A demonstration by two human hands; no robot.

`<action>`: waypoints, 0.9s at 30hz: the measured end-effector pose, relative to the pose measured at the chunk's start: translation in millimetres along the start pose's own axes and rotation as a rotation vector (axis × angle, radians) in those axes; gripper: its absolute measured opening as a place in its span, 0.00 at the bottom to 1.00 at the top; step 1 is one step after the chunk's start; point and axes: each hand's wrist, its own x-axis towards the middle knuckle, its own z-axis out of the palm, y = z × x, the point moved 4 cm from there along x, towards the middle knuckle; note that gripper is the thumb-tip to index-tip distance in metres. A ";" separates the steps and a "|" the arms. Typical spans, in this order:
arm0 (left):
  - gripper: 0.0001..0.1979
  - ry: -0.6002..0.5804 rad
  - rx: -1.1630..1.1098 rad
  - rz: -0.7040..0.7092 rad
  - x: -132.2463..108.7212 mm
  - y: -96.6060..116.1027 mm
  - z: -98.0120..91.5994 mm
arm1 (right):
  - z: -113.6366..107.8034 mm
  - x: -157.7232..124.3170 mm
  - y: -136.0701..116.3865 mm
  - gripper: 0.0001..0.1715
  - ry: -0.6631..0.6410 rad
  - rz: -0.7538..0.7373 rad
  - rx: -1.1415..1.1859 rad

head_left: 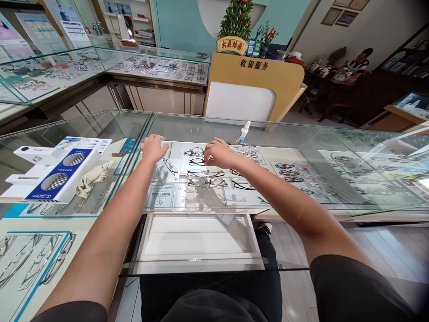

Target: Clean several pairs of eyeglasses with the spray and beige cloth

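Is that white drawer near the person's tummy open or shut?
Open: the drawer is pulled out, and its white bottom and side walls show.

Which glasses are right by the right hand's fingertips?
The dark-framed pair, second from the top in the column of glasses beside the right hand. Its edge meets that hand in the picture; the pair just above stops short.

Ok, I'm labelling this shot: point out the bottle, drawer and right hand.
Bottle (243,133): head view, on its body.
Drawer (197,235): head view, on its floor.
Right hand (220,153): head view, on its back.
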 end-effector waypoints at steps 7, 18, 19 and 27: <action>0.21 0.005 -0.004 0.000 0.1 0.6 -1.1 | 5.4 -1.2 -0.3 0.06 0.003 0.013 0.011; 0.21 -0.012 0.005 -0.002 -2.4 2.6 -4.4 | -23.2 -17.3 -24.1 0.10 0.104 0.087 0.030; 0.21 -0.013 0.005 -0.001 -2.4 2.6 -4.4 | -30.8 -22.5 -32.9 0.10 0.161 0.080 0.042; 0.21 -0.005 -0.003 -0.001 -1.3 0.8 -2.5 | -16.0 -95.2 -167.9 0.10 0.079 -0.323 0.236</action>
